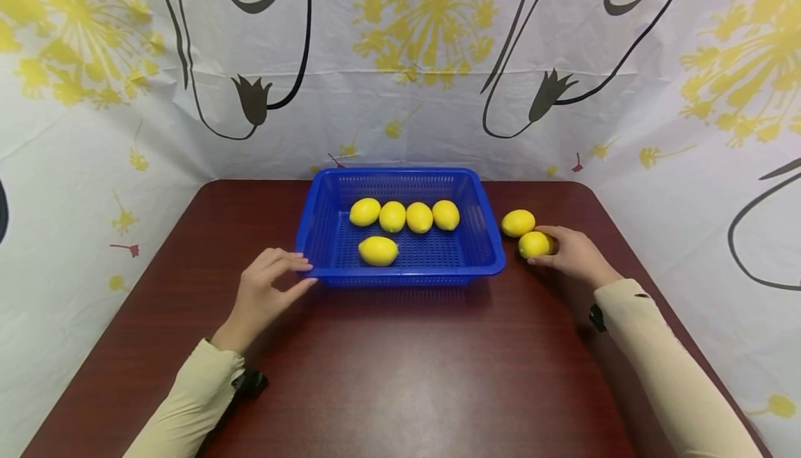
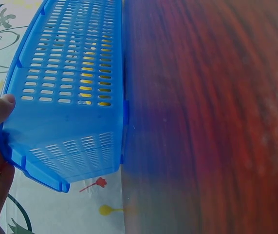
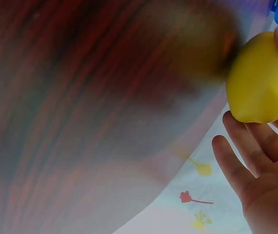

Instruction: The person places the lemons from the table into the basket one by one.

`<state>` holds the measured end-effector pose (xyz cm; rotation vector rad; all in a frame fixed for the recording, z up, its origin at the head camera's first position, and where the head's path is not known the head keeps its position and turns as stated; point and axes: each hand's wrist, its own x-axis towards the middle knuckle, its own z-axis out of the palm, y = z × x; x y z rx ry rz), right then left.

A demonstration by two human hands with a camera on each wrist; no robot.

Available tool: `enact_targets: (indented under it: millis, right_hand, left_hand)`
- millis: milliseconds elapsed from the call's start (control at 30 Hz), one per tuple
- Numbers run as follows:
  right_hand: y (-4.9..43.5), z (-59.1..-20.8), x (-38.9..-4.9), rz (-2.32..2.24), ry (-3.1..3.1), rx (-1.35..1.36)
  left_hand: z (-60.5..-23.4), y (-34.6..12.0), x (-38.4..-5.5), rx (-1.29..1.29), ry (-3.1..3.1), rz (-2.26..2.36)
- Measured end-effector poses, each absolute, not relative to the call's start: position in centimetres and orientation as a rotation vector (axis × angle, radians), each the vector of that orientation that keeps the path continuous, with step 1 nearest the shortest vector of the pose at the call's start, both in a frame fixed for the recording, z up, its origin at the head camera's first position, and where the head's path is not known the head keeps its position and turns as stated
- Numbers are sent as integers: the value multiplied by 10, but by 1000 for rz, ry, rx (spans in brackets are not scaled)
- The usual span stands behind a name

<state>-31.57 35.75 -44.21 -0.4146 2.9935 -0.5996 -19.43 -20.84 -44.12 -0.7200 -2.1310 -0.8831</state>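
Observation:
A blue perforated plastic basket (image 1: 400, 272) stands toward the back of the table, with several yellow lemons inside. Four of these form a row, the rightmost lemon (image 1: 446, 215) near the right wall, and a single lemon (image 1: 378, 251) lies in front of them. At the basket's front left corner, my left hand (image 1: 265, 291) pinches the rim (image 2: 7, 122) between thumb and fingers. Right of the basket, my right hand (image 1: 578, 256) holds a lemon (image 3: 258, 80) between thumb and fingertips. Just behind the held one, another lemon (image 1: 518, 223) rests on the table.
The dark red wood-grain table (image 1: 432, 374) carries everything. Close behind it and along both sides hangs a white cloth (image 1: 400, 117) with yellow flowers and dark stems. Black wrist straps (image 1: 250, 383) sit at the sleeves.

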Motion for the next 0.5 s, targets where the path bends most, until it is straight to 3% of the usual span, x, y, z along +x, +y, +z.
enact_targets:
  millis: [500]
  right_hand:
    - [358,-417,-308,-709,3010,-427]
  left_hand:
    - [-443,-209,-194,-717,-2135,-886]
